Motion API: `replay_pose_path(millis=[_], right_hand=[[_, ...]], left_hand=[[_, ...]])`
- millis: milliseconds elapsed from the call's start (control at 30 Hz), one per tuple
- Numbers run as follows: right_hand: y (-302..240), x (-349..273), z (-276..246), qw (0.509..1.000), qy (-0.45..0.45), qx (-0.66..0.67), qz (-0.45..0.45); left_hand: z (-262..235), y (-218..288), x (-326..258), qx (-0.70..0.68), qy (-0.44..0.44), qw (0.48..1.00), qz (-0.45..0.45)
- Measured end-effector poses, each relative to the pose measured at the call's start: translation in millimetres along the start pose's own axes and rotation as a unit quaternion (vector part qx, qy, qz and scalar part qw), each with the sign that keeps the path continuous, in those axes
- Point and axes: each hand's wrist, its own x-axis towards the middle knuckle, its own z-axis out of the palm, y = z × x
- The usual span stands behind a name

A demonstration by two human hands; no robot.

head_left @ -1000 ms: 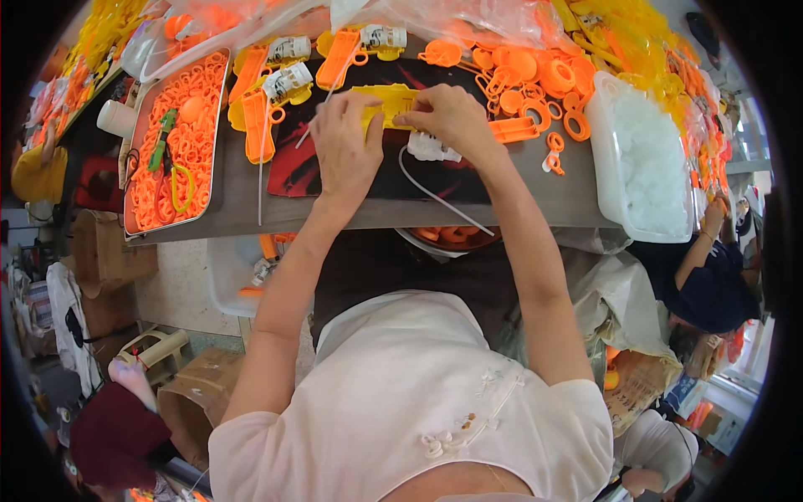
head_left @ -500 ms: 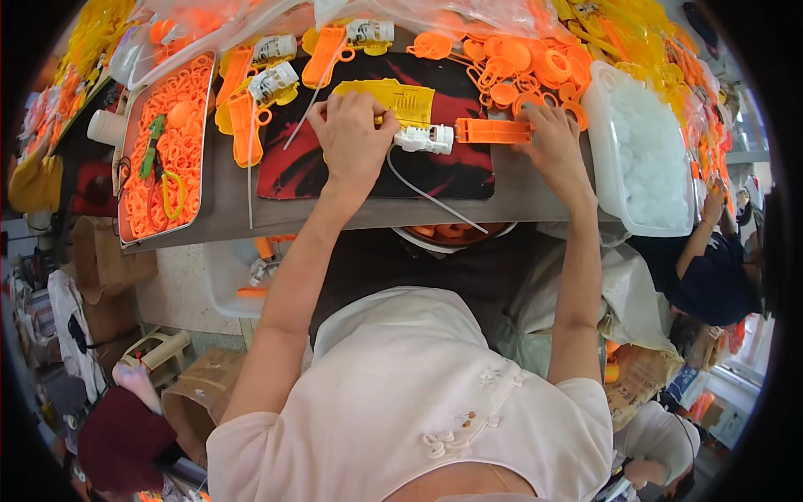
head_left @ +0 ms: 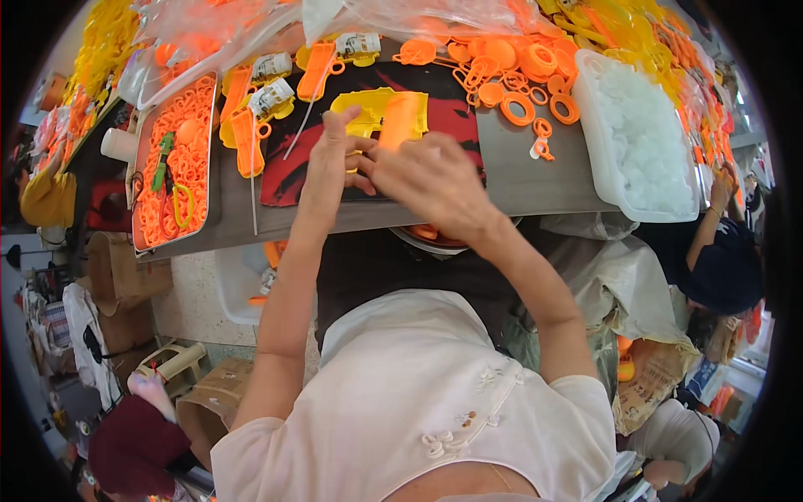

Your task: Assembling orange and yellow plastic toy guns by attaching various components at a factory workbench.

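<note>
My left hand (head_left: pixel 329 171) is over the front left of the dark red-and-black mat (head_left: pixel 288 177), one finger raised and the others bent inward. Its fingertips meet my right hand (head_left: pixel 439 180), which is blurred by motion. Between the hands an orange handle-shaped plastic part (head_left: pixel 400 115) stands upright, its lower end hidden by my fingers. The white cylinder piece is not visible here. Just behind lies an open yellow toy shell half (head_left: pixel 360 105) on the mat. Left of it rest several orange, white and yellow toy assemblies (head_left: pixel 247 138), some with thin grey rods (head_left: pixel 254 197).
A tray (head_left: pixel 211 167) of small orange rings with green-handled cutters (head_left: pixel 161 163) stands left. Orange discs and rings (head_left: pixel 519 107) lie behind right. A white tub (head_left: pixel 598 151) of translucent pieces stands right. Yellow parts and plastic film (head_left: pixel 242 25) fill the back. Other people work nearby.
My right hand has come left from the orange discs to meet my left hand, bringing the orange part, now upright over the shell. The white piece and its rod have gone from sight.
</note>
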Motion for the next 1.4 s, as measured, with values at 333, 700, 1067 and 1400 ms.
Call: replay_pose_path(millis=[333, 700, 1067, 1400], right_hand=[[-6, -31, 19, 0.945, 0.006, 0.007, 0.327], [55, 13, -2, 0.884, -0.102, 0.099, 0.446], [60, 24, 51, 0.958, -0.077, -0.012, 0.275], [82, 34, 66, 0.901, -0.108, 0.100, 0.408]], left_hand=[[-32, -13, 18, 0.332, -0.032, 0.929, 0.158], [-19, -29, 7, 0.463, 0.100, 0.825, 0.306], [-10, -30, 10, 0.470, 0.191, 0.792, 0.340], [-6, -45, 20, 0.448, 0.187, 0.801, 0.351]])
